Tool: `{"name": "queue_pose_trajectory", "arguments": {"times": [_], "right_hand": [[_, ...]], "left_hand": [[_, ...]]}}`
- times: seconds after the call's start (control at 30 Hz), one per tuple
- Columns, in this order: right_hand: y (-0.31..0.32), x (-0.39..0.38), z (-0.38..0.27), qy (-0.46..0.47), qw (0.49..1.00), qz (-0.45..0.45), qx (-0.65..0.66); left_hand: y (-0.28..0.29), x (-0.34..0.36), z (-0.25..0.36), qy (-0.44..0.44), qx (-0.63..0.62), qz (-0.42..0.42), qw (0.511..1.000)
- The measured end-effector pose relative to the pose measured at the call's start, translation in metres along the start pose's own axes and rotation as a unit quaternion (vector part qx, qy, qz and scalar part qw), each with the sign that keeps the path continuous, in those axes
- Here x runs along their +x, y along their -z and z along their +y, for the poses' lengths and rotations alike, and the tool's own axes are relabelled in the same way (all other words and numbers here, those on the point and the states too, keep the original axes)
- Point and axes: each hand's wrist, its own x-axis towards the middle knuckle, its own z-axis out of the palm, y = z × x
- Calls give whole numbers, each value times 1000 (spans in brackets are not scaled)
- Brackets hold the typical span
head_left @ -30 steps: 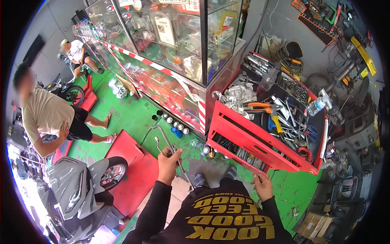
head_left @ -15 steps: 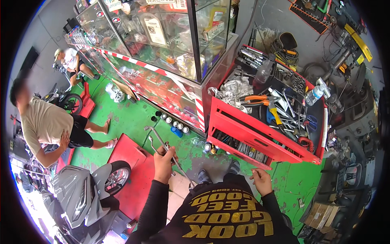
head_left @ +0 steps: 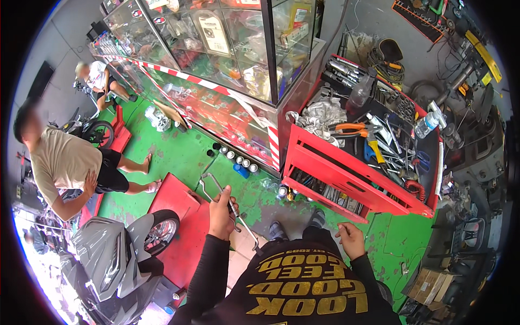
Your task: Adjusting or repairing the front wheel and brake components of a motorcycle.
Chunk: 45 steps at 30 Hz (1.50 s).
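Observation:
My left hand point(head_left: 220, 215) is closed around the middle of two slim silver wrenches point(head_left: 248, 233), held at a slant in front of my body. The longer one has a bent end and reaches down toward my shirt; the shorter one has a curved, ring-like end. My right hand point(head_left: 351, 239) hangs by my right side, fingers loosely curled, with nothing seen in it. Beyond it stands a red tool cart point(head_left: 346, 176) with a drawer partly pulled out. On its top lie orange-handled pliers point(head_left: 349, 128), a yellow-handled tool point(head_left: 375, 148), crumpled silvery material point(head_left: 323, 110) and several sockets.
A glass display case point(head_left: 216, 81) with striped tape stands ahead. Several small bottles point(head_left: 238, 160) line its base. To the left are a grey scooter point(head_left: 103, 260), a red platform point(head_left: 181, 216) and a standing person point(head_left: 70, 162); another person point(head_left: 100, 78) sits farther back. A cardboard box point(head_left: 430, 284) lies right.
My left hand has turned the wrenches, so their far ends sit differently. The view has shifted slightly, moving the surroundings right. My right hand stays by my side.

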Motion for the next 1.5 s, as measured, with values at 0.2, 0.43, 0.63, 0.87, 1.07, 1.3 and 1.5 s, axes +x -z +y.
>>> {"name": "queue_pose_trajectory", "arguments": {"times": [0.2, 0.43, 0.63, 0.87, 1.07, 1.3, 1.5], "right_hand": [[0, -1, -4, -1, 1000, 6, 3], [2, 0, -6, 51, 996, 48, -45], [6, 3, 12, 63, 995, 53, -63], [16, -3, 2, 66, 992, 78, -73], [37, 12, -9, 100, 989, 96, -54], [76, 34, -46, 171, 979, 80, -78], [105, 60, -65, 290, 954, 22, -76]], "left_hand": [[-4, 8, -7, -11, 15, -1, 1000], [12, 10, -6, -58, 26, -31, 997], [9, 12, -7, -66, 57, -59, 994], [11, 18, -15, -58, 97, -74, 991], [-7, 19, -16, -63, 113, -49, 990], [-25, 20, -15, -91, 111, -24, 989], [-37, 18, -20, -106, 89, -8, 990]]}}
